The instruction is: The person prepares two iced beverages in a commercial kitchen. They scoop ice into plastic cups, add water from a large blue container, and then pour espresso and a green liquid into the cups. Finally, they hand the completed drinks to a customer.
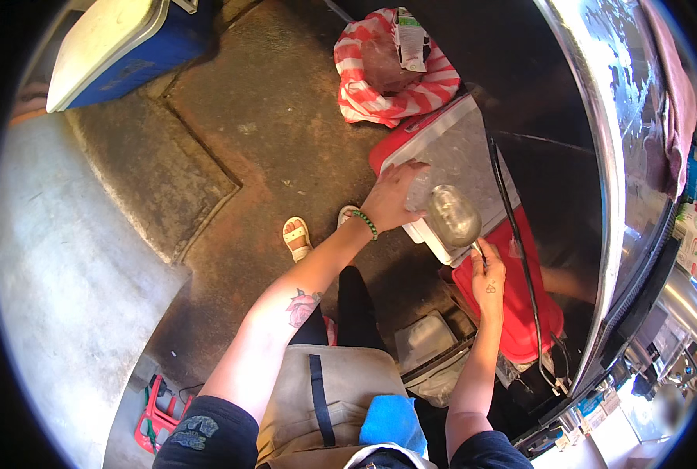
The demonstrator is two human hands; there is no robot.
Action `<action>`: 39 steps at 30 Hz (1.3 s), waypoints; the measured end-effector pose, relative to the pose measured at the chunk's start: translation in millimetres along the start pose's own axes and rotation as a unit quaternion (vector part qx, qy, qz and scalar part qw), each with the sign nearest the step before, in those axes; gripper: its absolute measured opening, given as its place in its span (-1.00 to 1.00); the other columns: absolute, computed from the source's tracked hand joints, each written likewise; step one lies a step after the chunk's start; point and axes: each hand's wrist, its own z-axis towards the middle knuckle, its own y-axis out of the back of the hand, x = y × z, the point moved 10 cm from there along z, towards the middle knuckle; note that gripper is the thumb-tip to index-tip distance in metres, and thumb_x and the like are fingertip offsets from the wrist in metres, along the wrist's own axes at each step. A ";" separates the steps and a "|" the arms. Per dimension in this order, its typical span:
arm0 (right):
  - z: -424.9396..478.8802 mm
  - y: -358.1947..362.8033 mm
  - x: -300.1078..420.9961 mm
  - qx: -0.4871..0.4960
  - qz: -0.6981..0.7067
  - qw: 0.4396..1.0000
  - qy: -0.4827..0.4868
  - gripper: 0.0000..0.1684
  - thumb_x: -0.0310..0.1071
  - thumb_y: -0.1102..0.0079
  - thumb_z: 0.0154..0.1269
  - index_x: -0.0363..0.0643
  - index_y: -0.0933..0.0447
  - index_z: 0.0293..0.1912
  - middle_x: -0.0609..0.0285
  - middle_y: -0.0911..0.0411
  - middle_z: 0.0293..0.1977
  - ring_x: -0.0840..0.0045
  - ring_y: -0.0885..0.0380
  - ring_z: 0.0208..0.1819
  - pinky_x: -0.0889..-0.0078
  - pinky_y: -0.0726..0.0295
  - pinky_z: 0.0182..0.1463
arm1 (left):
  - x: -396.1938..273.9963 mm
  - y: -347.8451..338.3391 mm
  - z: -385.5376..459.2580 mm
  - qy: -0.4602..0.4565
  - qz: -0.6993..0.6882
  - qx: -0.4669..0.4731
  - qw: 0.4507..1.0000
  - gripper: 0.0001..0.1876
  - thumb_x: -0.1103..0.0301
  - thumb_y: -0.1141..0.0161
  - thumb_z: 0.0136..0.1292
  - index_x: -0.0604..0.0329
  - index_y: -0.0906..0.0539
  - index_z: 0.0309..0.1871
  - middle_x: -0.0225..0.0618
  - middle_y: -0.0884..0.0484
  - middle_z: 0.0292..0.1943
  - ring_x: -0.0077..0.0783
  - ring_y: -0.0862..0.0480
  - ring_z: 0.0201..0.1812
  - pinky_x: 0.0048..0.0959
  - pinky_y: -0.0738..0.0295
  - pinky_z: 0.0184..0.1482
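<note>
My right hand grips the handle of a metal scoop, whose rounded bowl is over a red cooler with a white rim. My left hand is beside the scoop's bowl, at the cooler's near side, with thumb and fingers spread around something clear. Whether that clear thing is held, and what it is, I cannot make out. A pale grey surface shows within the cooler's outline. A long red plastic piece lies to the right, under a black cable.
A red-and-white striped bag holds a carton beyond the cooler. A blue cooler with a white lid stands far left. A shiny metal counter edge curves along the right. Low down are a clear container and a red plastic stool.
</note>
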 end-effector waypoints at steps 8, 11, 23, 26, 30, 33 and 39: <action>-12.9 -4.3 -13.6 0.025 0.101 0.994 -0.031 -0.65 -0.44 -0.07 0.39 -0.36 -0.52 0.11 0.01 -0.58 -0.13 0.36 -0.55 -0.08 0.44 -0.46 0.04 | -12.8 -11.8 7.0 -0.002 -0.067 0.029 0.997 -0.09 0.38 -0.46 -0.17 0.04 -0.29 0.36 -0.09 -0.36 0.34 0.00 -0.32 0.38 -0.21 -0.22 0.43; -16.0 -6.7 -16.8 -0.007 0.125 0.992 0.003 -0.65 -0.42 -0.09 0.41 -0.36 -0.51 0.12 0.09 -0.55 -0.20 0.44 -0.51 -0.13 0.49 -0.45 0.01 | -14.3 -10.9 6.6 -0.013 -0.089 0.006 0.996 -0.05 0.39 -0.50 -0.22 0.09 -0.28 0.35 -0.10 -0.37 0.30 0.00 -0.35 0.34 -0.09 -0.14 0.44; -12.8 -48.2 -104.7 -0.130 0.197 0.964 -0.125 -0.56 -0.27 -0.09 0.43 -0.25 -0.45 0.21 0.22 -0.53 -0.41 0.55 -0.52 -0.34 0.50 -0.52 -0.22 | -8.5 17.9 1.0 0.058 -0.165 -0.133 0.976 -0.08 0.26 -0.61 -0.20 0.16 -0.35 0.29 -0.11 -0.48 0.21 -0.13 -0.53 0.23 -0.24 -0.42 0.27; 14.0 -57.3 -113.4 -0.078 -0.006 0.983 -0.168 -0.57 -0.32 -0.04 0.38 -0.15 -0.46 0.21 0.06 -0.58 -0.32 0.34 -0.62 -0.28 0.30 -0.58 -0.19 | -16.2 46.7 -9.3 0.046 -0.173 -0.193 0.965 -0.07 0.28 -0.63 -0.22 0.18 -0.34 0.27 -0.15 -0.53 0.17 -0.20 -0.57 0.19 -0.25 -0.47 0.22; 52.4 -73.9 -143.6 -0.088 -0.268 0.947 -0.155 -0.56 -0.36 -0.01 0.29 -0.05 -0.50 0.16 -0.10 -0.62 -0.16 0.04 -0.61 -0.12 0.00 -0.57 -0.08 | 1.8 76.2 -33.0 0.086 -0.138 -0.235 0.958 -0.03 0.28 -0.65 -0.24 0.14 -0.30 0.28 -0.20 -0.56 0.15 -0.20 -0.60 0.16 -0.25 -0.51 0.17; 61.3 -80.8 -162.9 -0.086 -0.258 0.945 -0.181 -0.57 -0.36 0.00 0.27 -0.06 -0.52 0.14 -0.12 -0.63 -0.11 -0.02 -0.61 -0.08 -0.04 -0.57 -0.04 | 8.0 90.4 -46.3 0.108 -0.086 -0.241 0.961 0.00 0.27 -0.66 -0.26 0.12 -0.28 0.29 -0.20 -0.56 0.15 -0.20 -0.61 0.15 -0.25 -0.53 0.16; 67.6 -94.0 -155.0 -0.071 -0.158 0.963 -0.205 -0.62 -0.33 0.03 0.30 -0.14 -0.56 0.07 -0.18 -0.61 -0.09 -0.06 -0.58 -0.02 0.01 -0.55 0.04 | 12.7 96.5 -53.8 0.102 -0.081 -0.244 0.961 0.00 0.28 -0.67 -0.26 0.12 -0.27 0.29 -0.18 -0.55 0.15 -0.19 -0.60 0.16 -0.25 -0.52 0.17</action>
